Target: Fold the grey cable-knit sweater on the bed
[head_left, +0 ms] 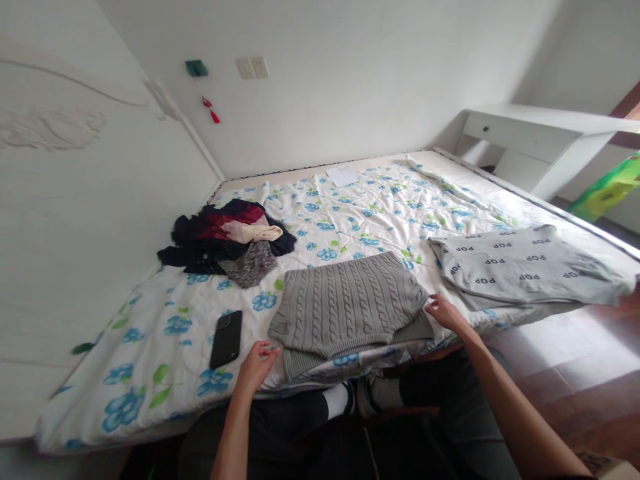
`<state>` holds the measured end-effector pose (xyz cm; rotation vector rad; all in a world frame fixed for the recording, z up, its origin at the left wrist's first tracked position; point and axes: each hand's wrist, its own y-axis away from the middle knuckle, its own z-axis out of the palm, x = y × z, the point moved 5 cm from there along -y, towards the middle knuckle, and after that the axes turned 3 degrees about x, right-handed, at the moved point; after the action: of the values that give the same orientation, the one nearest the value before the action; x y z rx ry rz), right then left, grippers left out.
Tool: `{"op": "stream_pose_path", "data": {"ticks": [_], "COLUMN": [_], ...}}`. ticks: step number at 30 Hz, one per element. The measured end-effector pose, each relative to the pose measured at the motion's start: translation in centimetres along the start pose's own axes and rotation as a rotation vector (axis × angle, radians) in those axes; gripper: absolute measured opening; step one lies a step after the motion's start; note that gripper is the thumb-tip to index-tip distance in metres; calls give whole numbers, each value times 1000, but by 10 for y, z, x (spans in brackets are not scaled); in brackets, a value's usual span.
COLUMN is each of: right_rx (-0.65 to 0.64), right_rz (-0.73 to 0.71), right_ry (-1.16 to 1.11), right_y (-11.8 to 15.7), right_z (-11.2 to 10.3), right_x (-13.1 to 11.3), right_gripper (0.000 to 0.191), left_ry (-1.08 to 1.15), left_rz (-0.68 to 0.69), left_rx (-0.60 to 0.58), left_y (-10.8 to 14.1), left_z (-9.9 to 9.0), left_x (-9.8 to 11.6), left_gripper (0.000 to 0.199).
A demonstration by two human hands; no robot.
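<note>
A folded grey cable-knit sweater [345,307] lies on the floral quilt [140,333], near the bed's front edge. My right hand [444,313] rests at the sweater's right edge, fingers apart and gripping nothing. My left hand [257,368] hovers by the sweater's lower left corner, fingers loosely curled around nothing. Just left of that hand lies a black smartphone [226,339]. A grey T-shirt printed with "POP" [520,267] lies spread to the right of the sweater. Behind the sweater sits a heap of dark and red clothes [225,240].
A carved white panel [50,127] stands along the bed's left side. A sheet of paper [341,175] lies at the far edge of the quilt. A white desk [535,137] stands at the far right, above a wooden floor [575,393]. My socked feet show below the bed edge.
</note>
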<state>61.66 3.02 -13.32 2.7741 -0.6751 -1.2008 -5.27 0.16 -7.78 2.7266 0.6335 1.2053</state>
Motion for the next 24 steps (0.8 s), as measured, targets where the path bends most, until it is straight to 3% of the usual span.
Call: {"op": "stream_pose_path", "data": {"ticks": [3,5,7,9,12,15,17,19,22,24], "right_rx": [196,201,137,76,99,170,192,268,404,276], "right_rz": [0,64,117,128,124,132,126,69,-163,-365], "right_ry": [6,-46,-124,-205,-242,-161,-113,-76,-53,-86], "right_y": [-11,-17,-23,-27,-31,-30,-27,-17,12,38], "right_z": [5,11,17,17,7,-3,-6,-8,-9,3], "right_x": [-21,-29,-31,-29,-20,-12,-14,-25,-53,-72], "right_gripper": [79,82,71,57,48,47,50,56,55,43], "left_ry": [-64,-24,112,300,498,529,454,286,11,-72], "left_rz": [24,-8,-62,-104,-148,-178,-160,-85,174,375], "left_rx": [164,195,135,4,-137,-142,-76,78,310,276], "left_y": [-19,-28,-32,-32,-26,-19,-15,-8,12,31], "left_z": [-7,-6,0,9,17,17,13,5,0,15], "left_x": [14,22,28,31,29,21,18,22,47,69], "left_gripper": [59,61,60,50,29,27,34,44,47,41]}}
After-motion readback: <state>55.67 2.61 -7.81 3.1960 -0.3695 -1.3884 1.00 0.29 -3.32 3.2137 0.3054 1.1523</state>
